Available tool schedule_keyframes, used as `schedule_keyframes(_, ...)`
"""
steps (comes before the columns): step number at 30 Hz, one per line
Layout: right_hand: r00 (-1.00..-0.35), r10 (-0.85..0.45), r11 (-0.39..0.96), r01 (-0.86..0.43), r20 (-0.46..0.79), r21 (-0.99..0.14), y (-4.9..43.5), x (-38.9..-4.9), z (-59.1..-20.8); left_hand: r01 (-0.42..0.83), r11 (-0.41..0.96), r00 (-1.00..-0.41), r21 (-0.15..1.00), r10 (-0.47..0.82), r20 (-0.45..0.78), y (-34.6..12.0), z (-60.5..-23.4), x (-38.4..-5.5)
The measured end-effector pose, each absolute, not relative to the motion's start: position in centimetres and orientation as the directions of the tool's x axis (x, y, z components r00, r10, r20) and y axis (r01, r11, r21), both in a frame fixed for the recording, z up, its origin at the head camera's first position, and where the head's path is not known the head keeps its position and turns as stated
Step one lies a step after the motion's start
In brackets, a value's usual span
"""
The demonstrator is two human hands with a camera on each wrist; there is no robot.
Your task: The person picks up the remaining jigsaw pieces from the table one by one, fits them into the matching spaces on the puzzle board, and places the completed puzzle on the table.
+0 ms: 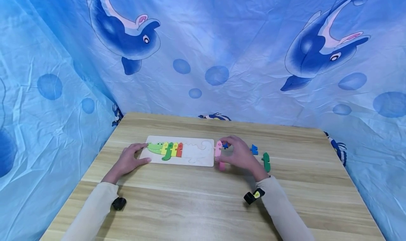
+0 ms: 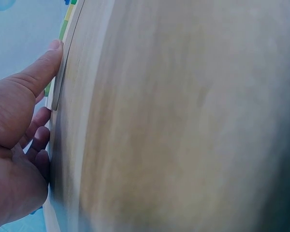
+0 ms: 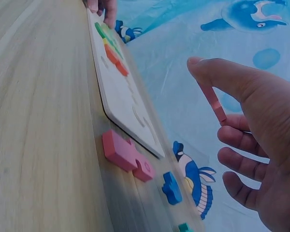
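A white puzzle board with a crocodile outline lies flat on the table. At its left end sit a green crocodile head and green, yellow and orange-red body pieces. The left hand holds that end, thumb along the near edge and fingers farther back. Just past the board's right end, the right hand pinches a pink puzzle piece between thumb and fingers, lifted above the table. Another pink piece lies below it, beside the board.
Blue pieces and a green piece lie on the wooden table, right of the board. A blue curtain with printed dolphins hangs behind and around the table. Both wrists wear small black devices.
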State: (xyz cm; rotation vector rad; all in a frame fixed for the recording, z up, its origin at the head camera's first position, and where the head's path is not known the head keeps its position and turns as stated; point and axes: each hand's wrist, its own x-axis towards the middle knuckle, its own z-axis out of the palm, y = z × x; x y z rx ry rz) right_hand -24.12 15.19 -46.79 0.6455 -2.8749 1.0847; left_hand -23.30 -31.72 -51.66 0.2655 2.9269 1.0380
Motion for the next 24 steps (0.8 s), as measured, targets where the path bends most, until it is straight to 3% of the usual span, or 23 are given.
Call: schedule_keyframes(24, -0.891, -0.417, 0.621, -0.424, 0.18, -0.66, 10.0, -26.7, -48.1, 0.164, 0.764, -0.984, 0.624, 0.174, 0.045, -31.9, -52.1, -23.4)
